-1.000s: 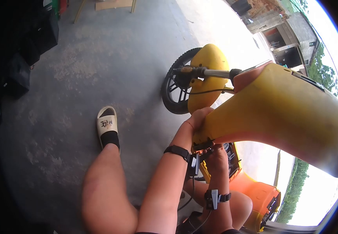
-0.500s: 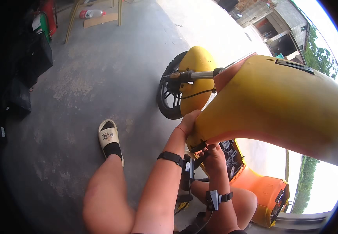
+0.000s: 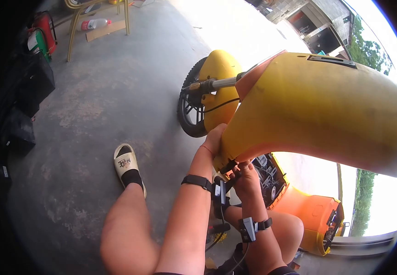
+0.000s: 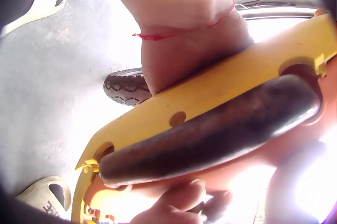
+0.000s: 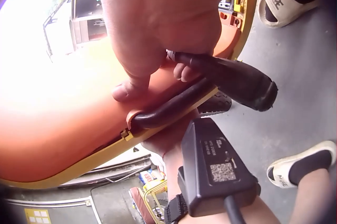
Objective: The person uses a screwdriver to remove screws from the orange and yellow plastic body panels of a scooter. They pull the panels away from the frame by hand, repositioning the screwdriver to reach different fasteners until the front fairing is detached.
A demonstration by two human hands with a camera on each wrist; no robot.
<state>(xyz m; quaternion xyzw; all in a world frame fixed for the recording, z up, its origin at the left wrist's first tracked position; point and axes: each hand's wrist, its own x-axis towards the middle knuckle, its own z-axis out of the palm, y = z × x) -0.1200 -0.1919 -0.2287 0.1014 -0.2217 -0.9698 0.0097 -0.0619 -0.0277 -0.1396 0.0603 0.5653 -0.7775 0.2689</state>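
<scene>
The left hand (image 3: 214,138), with a red string at its wrist, lies against the outside of the large yellow and orange panel (image 3: 317,105); its fingers are hidden behind it. In the left wrist view a curved black bar (image 4: 210,132) runs along the panel's yellow edge. At the orange inner side, the right hand (image 5: 160,40) holds a black-handled tool (image 5: 245,84) by its narrow end, the thick handle sticking out past the palm. One right fingertip touches the orange surface. From the head, the right hand (image 3: 246,178) is just below the panel's lower edge.
Behind the panel stands a wheel (image 3: 190,114) under a yellow fender (image 3: 221,68). An open orange and yellow body (image 3: 306,201) with dark parts lies at the right. A chair (image 3: 73,27), a bottle (image 3: 96,24) and black boxes (image 3: 17,130) are on the left.
In the head view, the panel, wheel and both hands have shifted left and slightly up, and more of the chair and bottle shows. The hands keep their places at the panel.
</scene>
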